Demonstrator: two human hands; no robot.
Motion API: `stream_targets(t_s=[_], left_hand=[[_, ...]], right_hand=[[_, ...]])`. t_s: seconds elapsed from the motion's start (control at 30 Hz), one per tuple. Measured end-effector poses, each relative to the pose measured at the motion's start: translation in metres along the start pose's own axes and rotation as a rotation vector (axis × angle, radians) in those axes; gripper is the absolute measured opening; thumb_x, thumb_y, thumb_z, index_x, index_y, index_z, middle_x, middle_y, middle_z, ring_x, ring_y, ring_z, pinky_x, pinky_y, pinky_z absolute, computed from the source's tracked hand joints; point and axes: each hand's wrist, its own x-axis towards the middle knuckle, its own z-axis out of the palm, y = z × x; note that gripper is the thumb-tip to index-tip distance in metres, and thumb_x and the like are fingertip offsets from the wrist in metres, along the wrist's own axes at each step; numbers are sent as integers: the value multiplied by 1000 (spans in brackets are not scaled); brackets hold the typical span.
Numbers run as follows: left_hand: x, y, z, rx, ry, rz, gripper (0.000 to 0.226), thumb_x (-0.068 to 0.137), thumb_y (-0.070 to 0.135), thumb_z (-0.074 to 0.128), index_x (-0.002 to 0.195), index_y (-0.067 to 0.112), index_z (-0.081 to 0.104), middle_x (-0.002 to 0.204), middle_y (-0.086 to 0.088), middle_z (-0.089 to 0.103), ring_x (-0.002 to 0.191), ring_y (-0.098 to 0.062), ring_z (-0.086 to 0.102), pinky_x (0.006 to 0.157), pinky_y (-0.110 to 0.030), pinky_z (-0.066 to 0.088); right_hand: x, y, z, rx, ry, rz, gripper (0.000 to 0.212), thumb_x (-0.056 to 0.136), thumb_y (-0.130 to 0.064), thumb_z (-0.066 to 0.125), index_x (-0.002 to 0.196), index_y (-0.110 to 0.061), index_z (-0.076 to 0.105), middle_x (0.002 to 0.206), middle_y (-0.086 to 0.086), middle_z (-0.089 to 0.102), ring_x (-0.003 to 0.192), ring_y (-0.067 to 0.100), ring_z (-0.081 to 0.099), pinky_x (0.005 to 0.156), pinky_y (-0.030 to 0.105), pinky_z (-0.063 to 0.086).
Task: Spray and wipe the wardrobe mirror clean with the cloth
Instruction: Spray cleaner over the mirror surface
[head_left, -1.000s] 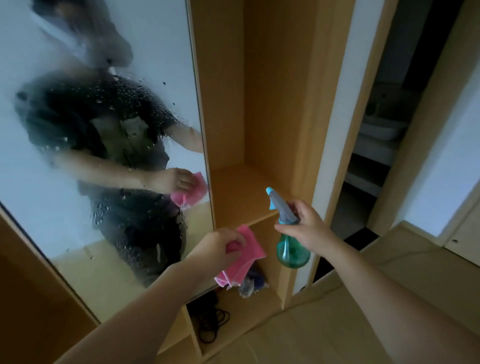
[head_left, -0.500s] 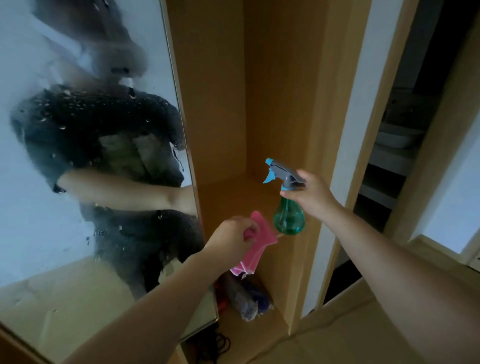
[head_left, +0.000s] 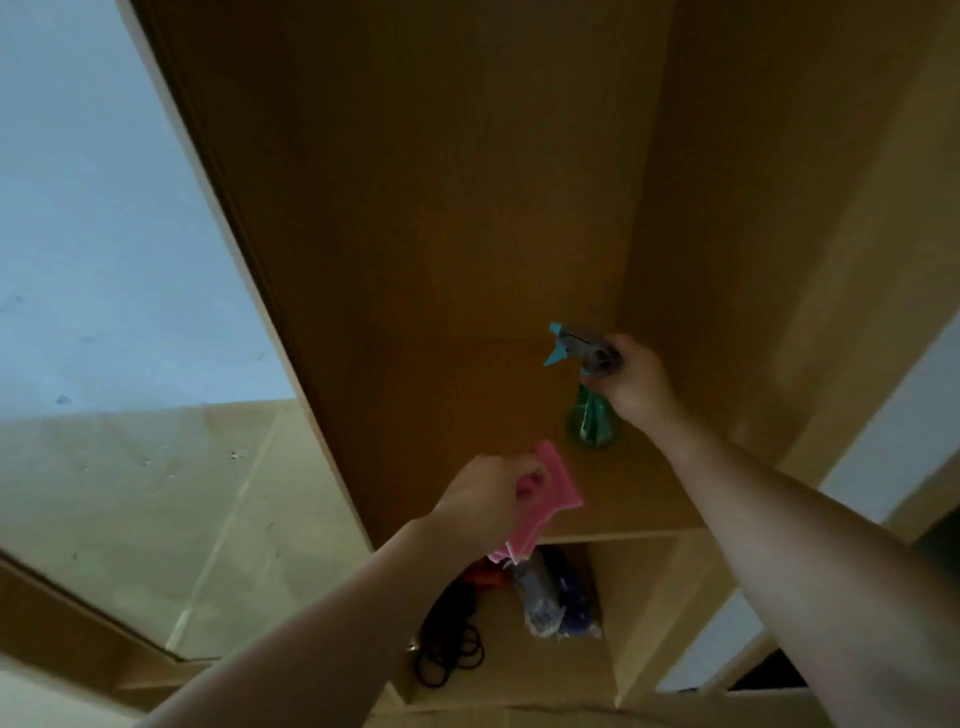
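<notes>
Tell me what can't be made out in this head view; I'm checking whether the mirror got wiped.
- Mirror: cut off by the left and top edges, so most of its surface is unseen.
- Spray bottle: its neck is hidden by the right hand; fill level unreadable.
- Cloth: partly bunched inside the left hand; dampness can't be told.
- Bags and cords on the lower shelf: too dark and blurred to identify.

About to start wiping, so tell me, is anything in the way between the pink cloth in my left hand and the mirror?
Nothing visible does. The left hand holds the pink cloth in front of the open shelf, just right of the mirror. Only the wardrobe's wooden edge lies between them.
</notes>
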Motion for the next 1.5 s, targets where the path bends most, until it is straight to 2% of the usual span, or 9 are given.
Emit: stream_targets(t_s=[0.13,0.3,0.5,0.7,0.87,1.07,1.2,1.3,1.5], left_hand=[[11,1,10,-35,36,-43,23,94,17,56,114,27,62,105,3,68,80,-10,66,62,-25,59],[18,-3,18,-45,61,-129,30,93,13,56,118,29,61,111,4,65,94,-16,65,75,-34,59],[17,-10,24,-57,86,-152,30,93,11,56,116,30,61,109,6,63,83,-10,64,66,-29,60],[15,-14,26,-69,92,-151,26,92,14,57,111,30,62,102,11,61,79,-3,61,61,-21,58],[13,-12,26,-111,84,-156,24,93,13,57,103,34,61,94,15,62,77,-8,66,55,-28,60],[6,-5,16,-127,100,-107,35,92,13,55,77,44,52,88,13,63,71,-8,65,50,-29,59],[3,3,5,-103,89,-28,38,92,11,55,75,44,51,87,13,62,74,-3,63,54,-22,58],[-1,14,-5,-84,90,81,40,91,8,56,75,44,48,84,14,59,76,-4,60,58,-17,50],[-22,39,-32,-84,108,295,37,89,12,60,75,44,49,84,15,57,70,-2,60,51,-15,53]], right_hand=[[31,21,18,8,-58,33,39,84,-4,71,121,-8,58,104,6,62,95,23,60,80,38,50],[48,38,33,-9,-98,-23,38,84,-2,70,120,-6,59,109,16,66,99,30,62,82,42,51],[54,48,45,-6,-121,-16,39,84,0,69,121,-5,60,111,14,66,91,18,58,72,25,42],[61,51,45,-3,-143,21,39,84,0,69,121,-7,59,106,7,63,94,21,59,73,28,46],[66,59,43,-43,-129,41,41,81,-2,73,119,-10,61,95,-3,58,89,18,58,57,13,36],[59,53,29,-208,-87,-5,55,82,-16,73,133,-16,51,124,7,54,116,31,55,90,38,50],[29,18,9,-111,58,-60,51,87,-20,70,135,-20,52,132,-1,49,121,19,51,94,18,40],[-5,-14,-17,-47,-165,-175,16,87,-21,69,95,-35,65,96,-17,63,89,-5,61,68,10,43],[-78,-66,-68,-178,-610,-128,9,74,-38,72,82,-35,71,86,-14,71,80,2,66,75,25,48]])
